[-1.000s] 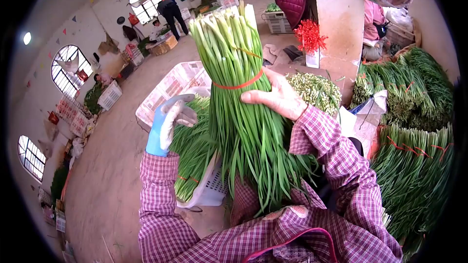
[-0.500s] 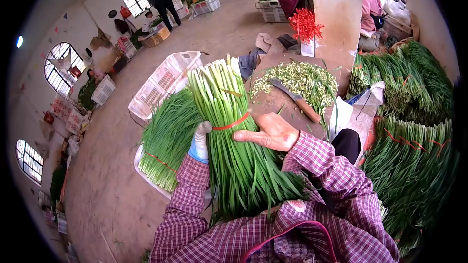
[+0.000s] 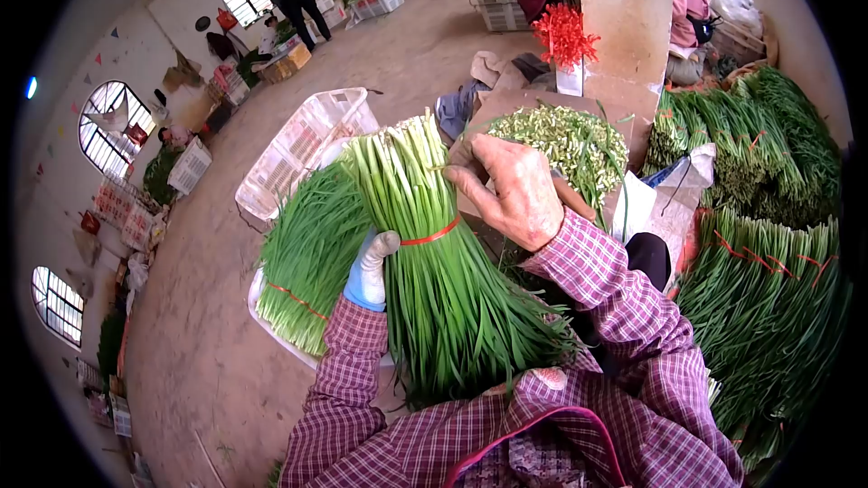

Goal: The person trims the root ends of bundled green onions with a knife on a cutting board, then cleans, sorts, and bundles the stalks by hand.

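My left hand [image 3: 372, 267], in a pale glove with a blue cuff, grips a thick bunch of garlic chives [image 3: 443, 298] from its left side. A red band [image 3: 430, 234] circles the bunch, with pale stalk ends up and green leaves spreading over my lap. Bare, my right hand [image 3: 514, 188] is at the upper right edge of the stalks, thumb and fingers bent together in a pinch. What lies between those fingertips, if anything, is hidden. Behind that hand shows the wooden handle of a knife [image 3: 575, 202]; its blade is covered.
Cut stalk trimmings [image 3: 570, 140] are heaped on a board. At left, another chive bundle [image 3: 307, 262] lies before a white crate [image 3: 307, 140]. More bundles [image 3: 759, 298] are stacked at right. Red ties [image 3: 566, 36] hang by a pillar [image 3: 624, 27]. A person [image 3: 296, 4] bends over farther back.
My right hand has left the middle of the bunch and moved up to the stalk ends, its fingers now curled. A brownish strip on the stalks no longer shows. My left hand keeps its grip.
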The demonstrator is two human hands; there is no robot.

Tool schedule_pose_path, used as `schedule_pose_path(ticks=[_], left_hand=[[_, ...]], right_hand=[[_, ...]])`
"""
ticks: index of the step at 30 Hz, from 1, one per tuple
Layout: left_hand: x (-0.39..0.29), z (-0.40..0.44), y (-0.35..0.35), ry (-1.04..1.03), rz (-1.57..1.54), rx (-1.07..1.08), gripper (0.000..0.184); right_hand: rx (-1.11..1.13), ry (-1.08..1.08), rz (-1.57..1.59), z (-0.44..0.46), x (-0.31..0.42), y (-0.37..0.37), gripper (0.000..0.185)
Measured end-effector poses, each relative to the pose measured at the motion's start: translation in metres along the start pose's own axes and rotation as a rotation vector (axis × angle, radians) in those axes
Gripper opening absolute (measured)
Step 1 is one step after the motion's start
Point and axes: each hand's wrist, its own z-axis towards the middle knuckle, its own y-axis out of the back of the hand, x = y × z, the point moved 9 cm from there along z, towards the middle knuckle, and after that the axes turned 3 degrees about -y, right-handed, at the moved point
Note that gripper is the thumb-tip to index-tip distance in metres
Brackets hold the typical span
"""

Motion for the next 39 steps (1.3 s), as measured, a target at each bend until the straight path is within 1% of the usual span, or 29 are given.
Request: schedule_pose_path(ticks=[2,3,5,6,8,9,11,13,14,15,17,18,19,20,21,23,24,25,27,29,30,31,32,33,35,36,37,38,39], left_hand=[[0.011,0.0,0.019,0.047,-0.013,-0.006,0.076],[0.016,-0.001,0.028,0.048,-0.015,-0.007,0.076],[0.019,-0.002,0.042,-0.017,0.164,-0.005,0.071],[0.011,-0.001,0.025,-0.004,0.25,-0.019,0.07],[-0.002,-0.001,-0.005,0.019,0.386,-0.029,0.069],[-0.004,0.0,-0.012,0.028,0.436,-0.027,0.068],[-0.001,-0.001,-0.014,0.072,0.417,-0.063,0.067],[-0.007,-0.001,-0.036,0.01,0.476,-0.071,0.064],[-0.005,-0.002,-0.048,0.023,0.478,-0.088,0.062],[-0.004,-0.008,-0.06,0.015,0.579,-0.07,0.064],[0.003,-0.006,-0.06,-0.005,0.532,-0.066,0.065],[0.005,-0.007,-0.061,0.003,0.53,-0.064,0.065],[0.006,-0.008,-0.064,0.014,0.55,-0.044,0.065],[0.007,-0.007,-0.067,0.022,0.567,-0.022,0.064],[0.015,-0.004,-0.053,0.094,0.519,-0.042,0.061],[0.012,-0.002,-0.043,-0.01,0.494,-0.106,0.06],[0.018,0.0,-0.03,0.026,0.448,-0.117,0.061],[0.026,0.001,-0.015,0.068,0.405,-0.133,0.062],[0.029,0.007,-0.014,0.084,0.402,-0.118,0.061],[0.031,0.003,-0.025,0.088,0.323,-0.108,0.069],[0.038,0.003,-0.022,0.166,0.274,-0.113,0.071],[0.044,0.003,-0.013,0.191,0.235,-0.116,0.073],[0.051,0.002,-0.005,0.215,0.196,-0.12,0.075],[0.058,0.008,0.011,0.211,0.141,-0.08,0.075],[0.079,0.024,0.05,0.188,0.063,0.003,0.075],[0.074,0.021,0.036,0.185,0.086,-0.001,0.074],[0.068,0.017,0.021,0.182,0.11,-0.006,0.073],[0.048,0.012,-0.016,0.126,0.017,-0.03,0.073],[0.035,0.011,-0.035,0.071,-0.078,-0.048,0.074]], right_hand=[[-0.097,0.012,-0.074,0.006,-0.014,0.011,0.023],[-0.113,-0.034,-0.208,0.01,-0.027,0.016,0.023],[-0.102,-0.08,-0.387,0.01,-0.058,0.017,0.024],[-0.106,-0.076,-0.39,0.008,-0.062,0.02,0.024],[-0.044,-0.138,-0.241,0.0,-0.073,0.017,0.047],[-0.042,-0.14,-0.24,0.0,-0.069,0.016,0.047],[-0.043,-0.156,0.34,0.002,-0.052,0.01,0.07],[-0.009,0.003,0.278,0.005,-0.012,0.008,0.08],[0.023,0.053,0.175,0.006,0.001,0.003,0.077],[0.051,0.001,0.087,0.008,-0.007,-0.008,0.065],[0.1,-0.195,-0.111,0.017,-0.037,-0.014,0.047],[0.061,-0.274,0.117,0.024,-0.053,-0.01,0.041],[0.095,-0.384,0.227,0.026,-0.082,-0.019,0.04],[0.102,-0.399,0.065,0.032,-0.108,-0.017,0.038],[0.109,-0.41,-0.097,0.036,-0.116,-0.008,0.036],[-0.102,-0.322,-0.134,0.031,-0.117,0.027,0.036],[-0.171,-0.25,0.033,0.03,-0.101,0.037,0.04],[-0.166,-0.258,0.033,0.023,-0.081,0.037,0.04],[-0.05,0.174,-0.17,0.011,-0.004,0.016,0.039],[0.102,0.605,-0.28,-0.014,0.022,-0.022,0.036],[0.235,0.331,-0.206,-0.001,-0.02,-0.031,0.035],[0.245,-0.002,-0.083,0.02,-0.079,-0.026,0.037],[0.442,-0.389,-0.188,0.026,-0.143,-0.029,0.04],[0.663,-0.458,-0.691,0.028,-0.149,-0.016,0.04],[0.062,-0.214,-0.253,0.037,-0.107,0.019,0.04],[-0.031,-0.056,-0.077,0.037,-0.066,0.024,0.036],[-0.067,0.164,-0.077,0.031,-0.024,0.02,0.034],[0.06,0.325,-0.096,0.019,0.004,0.001,0.035],[0.185,0.485,-0.119,0.006,0.022,-0.013,0.037]])
